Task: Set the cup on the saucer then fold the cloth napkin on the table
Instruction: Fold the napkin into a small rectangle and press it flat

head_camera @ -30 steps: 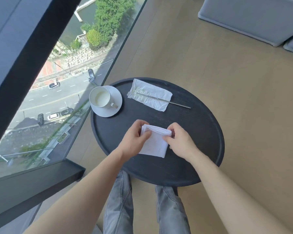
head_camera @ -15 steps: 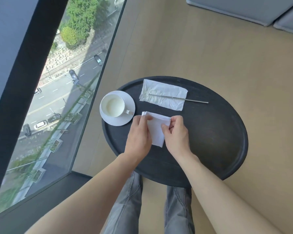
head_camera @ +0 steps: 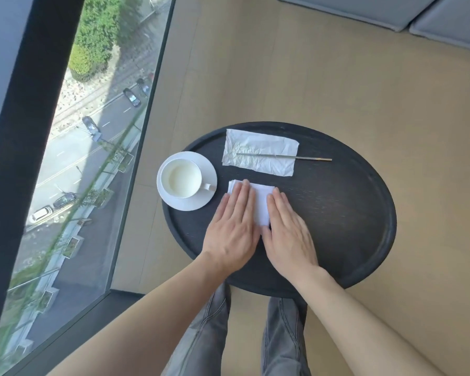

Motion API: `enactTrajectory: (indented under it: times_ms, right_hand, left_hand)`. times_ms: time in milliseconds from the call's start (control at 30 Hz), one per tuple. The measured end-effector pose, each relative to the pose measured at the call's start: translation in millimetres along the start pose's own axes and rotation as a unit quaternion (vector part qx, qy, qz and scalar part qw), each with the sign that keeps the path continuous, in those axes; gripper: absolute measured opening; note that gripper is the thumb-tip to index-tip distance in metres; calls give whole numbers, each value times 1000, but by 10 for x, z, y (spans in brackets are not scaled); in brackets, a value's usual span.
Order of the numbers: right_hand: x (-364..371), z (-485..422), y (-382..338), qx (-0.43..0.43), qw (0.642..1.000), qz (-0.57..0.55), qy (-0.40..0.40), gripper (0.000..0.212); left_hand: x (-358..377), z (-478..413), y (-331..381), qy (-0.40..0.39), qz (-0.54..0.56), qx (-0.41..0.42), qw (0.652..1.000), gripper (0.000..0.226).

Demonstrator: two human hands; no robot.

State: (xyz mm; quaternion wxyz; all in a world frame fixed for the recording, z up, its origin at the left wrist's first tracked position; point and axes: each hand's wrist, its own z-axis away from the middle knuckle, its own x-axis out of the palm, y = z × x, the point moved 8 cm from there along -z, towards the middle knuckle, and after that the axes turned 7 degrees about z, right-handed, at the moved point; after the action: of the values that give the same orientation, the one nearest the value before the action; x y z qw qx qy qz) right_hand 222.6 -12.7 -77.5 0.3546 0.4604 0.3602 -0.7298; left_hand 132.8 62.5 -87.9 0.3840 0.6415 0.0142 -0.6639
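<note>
A white cup (head_camera: 181, 178) stands upright on a white saucer (head_camera: 204, 202) at the left of the round black table (head_camera: 337, 213). Its handle points right. Just right of the saucer lies the white cloth napkin (head_camera: 262, 202), folded into a small rectangle. My left hand (head_camera: 232, 232) lies flat, palm down, on the napkin's left half. My right hand (head_camera: 289, 234) lies flat on its right edge. Both have straight fingers and grip nothing. Only a strip of napkin shows between them.
A crumpled white paper napkin (head_camera: 259, 156) lies at the table's far side with a thin metal stick (head_camera: 307, 158) across it. A floor-to-ceiling window (head_camera: 92, 131) borders the table on the left. Grey cushions (head_camera: 391, 9) sit far right. My knees are under the table's near edge.
Both hands let go of the napkin's pinched edges and now lie flat on it. The napkin rests folded on the table, close to the saucer.
</note>
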Motion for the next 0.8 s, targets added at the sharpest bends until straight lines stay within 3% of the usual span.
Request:
enactTrajectory:
  times_ms: [233, 800]
  right_hand:
    - [92, -131, -60, -9, 997, 67, -27, 68]
    - [166, -193, -66, -8, 998, 59, -24, 66]
  left_hand:
    - [38, -90, -206, -22, -42, 5, 999, 76]
    - [-19, -177, -283, -21, -73, 30, 997, 74]
